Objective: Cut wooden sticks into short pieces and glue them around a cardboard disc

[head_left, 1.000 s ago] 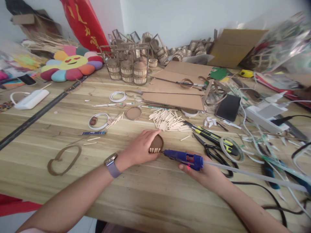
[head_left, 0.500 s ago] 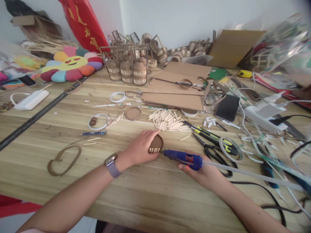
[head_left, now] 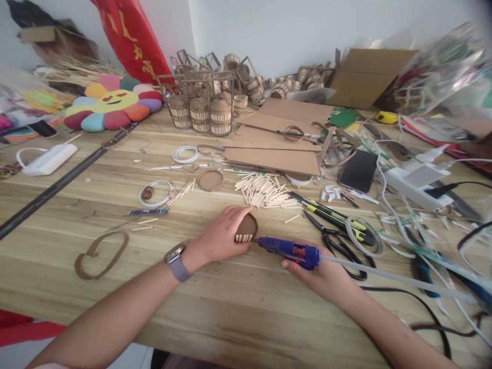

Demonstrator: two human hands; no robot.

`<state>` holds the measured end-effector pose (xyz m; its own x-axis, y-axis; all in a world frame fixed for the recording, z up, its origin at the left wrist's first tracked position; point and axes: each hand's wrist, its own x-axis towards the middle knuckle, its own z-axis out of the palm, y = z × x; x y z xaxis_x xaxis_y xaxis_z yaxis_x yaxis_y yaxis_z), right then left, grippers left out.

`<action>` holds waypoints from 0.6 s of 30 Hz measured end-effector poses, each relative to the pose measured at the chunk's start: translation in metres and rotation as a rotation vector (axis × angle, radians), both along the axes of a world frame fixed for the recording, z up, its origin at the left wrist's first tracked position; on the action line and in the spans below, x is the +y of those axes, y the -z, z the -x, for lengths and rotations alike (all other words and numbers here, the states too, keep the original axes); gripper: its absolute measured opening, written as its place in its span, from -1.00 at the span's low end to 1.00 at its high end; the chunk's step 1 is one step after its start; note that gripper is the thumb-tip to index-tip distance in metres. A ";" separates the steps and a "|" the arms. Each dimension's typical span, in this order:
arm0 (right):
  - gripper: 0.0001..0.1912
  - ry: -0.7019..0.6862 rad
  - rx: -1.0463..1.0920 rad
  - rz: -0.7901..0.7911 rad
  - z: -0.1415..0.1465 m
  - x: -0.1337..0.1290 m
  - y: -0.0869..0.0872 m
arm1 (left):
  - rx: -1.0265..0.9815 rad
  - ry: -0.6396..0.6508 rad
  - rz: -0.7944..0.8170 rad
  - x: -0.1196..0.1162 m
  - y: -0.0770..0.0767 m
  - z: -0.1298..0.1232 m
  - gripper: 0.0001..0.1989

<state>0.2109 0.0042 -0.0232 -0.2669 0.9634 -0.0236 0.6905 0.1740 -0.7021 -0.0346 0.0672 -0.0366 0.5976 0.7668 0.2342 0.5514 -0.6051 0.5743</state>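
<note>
My left hand [head_left: 225, 233] is closed around a round brown cardboard disc [head_left: 247, 225], and several short pale sticks stand in a row along its near edge. In my right hand [head_left: 321, 274] is a blue hot glue gun [head_left: 290, 250] with a red light showing and a long clear glue stick running out of its back. The gun's nozzle is at the disc's rim, by the end of the row of sticks; whether it touches cannot be made out. Just beyond lies a pile of loose short sticks [head_left: 263, 190]. A similar brown disc [head_left: 210, 180] rests flat farther left.
Black scissors [head_left: 340, 243], a yellow-black cutter [head_left: 330, 215] and a tape roll [head_left: 364, 236] lie near my right hand. Cardboard sheets [head_left: 272, 156] and small finished baskets [head_left: 200, 113] stand behind. A phone [head_left: 358, 170] and a white power strip [head_left: 418, 184] with cables are at right.
</note>
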 end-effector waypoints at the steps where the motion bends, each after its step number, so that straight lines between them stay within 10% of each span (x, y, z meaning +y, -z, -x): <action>1: -0.63 0.036 0.019 0.001 0.000 0.001 -0.001 | 0.004 0.000 0.005 0.000 0.000 0.000 -0.26; 5: -0.57 0.083 0.164 0.110 -0.007 0.008 -0.013 | 0.011 -0.003 0.026 0.001 0.000 0.001 -0.25; 12: -0.38 -0.168 0.352 0.834 -0.022 0.010 -0.037 | -0.006 0.003 0.021 0.001 0.001 0.001 -0.25; 18: -0.35 -0.133 0.066 0.725 -0.019 0.008 -0.037 | 0.000 0.001 0.026 0.001 0.001 0.001 -0.24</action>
<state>0.2302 0.0118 0.0137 -0.4030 0.6715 -0.6218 0.6485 -0.2698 -0.7118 -0.0355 0.0684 -0.0372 0.5985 0.7718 0.2147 0.5504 -0.5909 0.5898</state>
